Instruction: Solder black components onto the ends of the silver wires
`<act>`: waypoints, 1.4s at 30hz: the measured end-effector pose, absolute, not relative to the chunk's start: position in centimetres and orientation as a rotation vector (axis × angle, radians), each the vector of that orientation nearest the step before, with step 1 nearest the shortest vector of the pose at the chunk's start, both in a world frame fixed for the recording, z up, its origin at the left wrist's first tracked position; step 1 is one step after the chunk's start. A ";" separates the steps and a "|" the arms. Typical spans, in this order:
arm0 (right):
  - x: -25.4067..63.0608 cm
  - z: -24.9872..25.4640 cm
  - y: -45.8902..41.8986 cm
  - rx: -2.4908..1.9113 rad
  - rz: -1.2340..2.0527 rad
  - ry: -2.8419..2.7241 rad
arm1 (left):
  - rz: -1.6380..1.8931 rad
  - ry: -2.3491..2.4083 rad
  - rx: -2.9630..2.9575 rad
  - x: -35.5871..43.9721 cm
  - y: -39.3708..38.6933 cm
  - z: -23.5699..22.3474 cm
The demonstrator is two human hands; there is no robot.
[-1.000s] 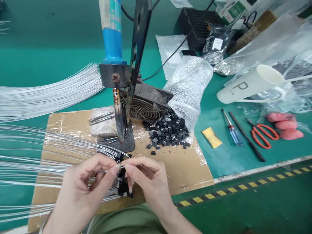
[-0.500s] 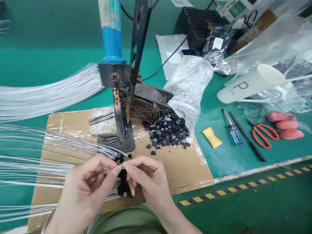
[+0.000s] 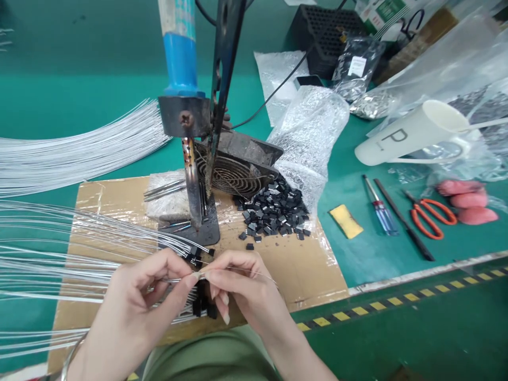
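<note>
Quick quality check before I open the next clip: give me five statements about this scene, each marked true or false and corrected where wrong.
1. The left hand and right hand are close together, pinching thin wire. True.
2. The mug bears a letter P. True.
3. The black pieces are heaped inside the mug. False: the black pieces lie beside the fan.
4. A yellow sponge lies left of the screwdriver. True.
5. The pliers have blue handles. False: the pliers have orange handles.
</note>
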State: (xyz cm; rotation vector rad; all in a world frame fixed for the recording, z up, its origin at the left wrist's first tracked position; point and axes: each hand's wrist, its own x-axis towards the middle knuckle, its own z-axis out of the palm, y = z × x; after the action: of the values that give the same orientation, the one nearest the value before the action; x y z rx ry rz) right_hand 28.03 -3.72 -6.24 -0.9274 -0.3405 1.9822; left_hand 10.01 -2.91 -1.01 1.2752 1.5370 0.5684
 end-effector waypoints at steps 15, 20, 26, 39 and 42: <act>27.3 -6.4 -3.9 -0.877 1.919 -0.319 | 0.589 1.442 1.413 9.2 -2.3 -1.7; 26.7 -6.0 -3.9 -0.903 1.870 -0.264 | 0.665 1.483 1.469 9.5 -2.8 -2.2; 25.8 -5.8 -4.3 -0.898 1.804 -0.224 | 0.796 1.580 1.546 10.1 -3.3 -2.6; 26.6 -6.2 -4.9 -0.932 1.699 -0.537 | 0.785 1.457 1.361 10.3 -2.7 -1.9; 26.6 -6.0 -4.6 -0.908 1.698 -0.508 | 0.844 1.441 1.326 10.4 -2.7 -2.1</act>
State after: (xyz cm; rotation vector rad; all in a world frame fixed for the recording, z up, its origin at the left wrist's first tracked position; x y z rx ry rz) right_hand 26.61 -4.64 -6.04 -0.9079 -0.5080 1.6978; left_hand 10.40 -2.71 -2.12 1.3263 1.4409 0.8442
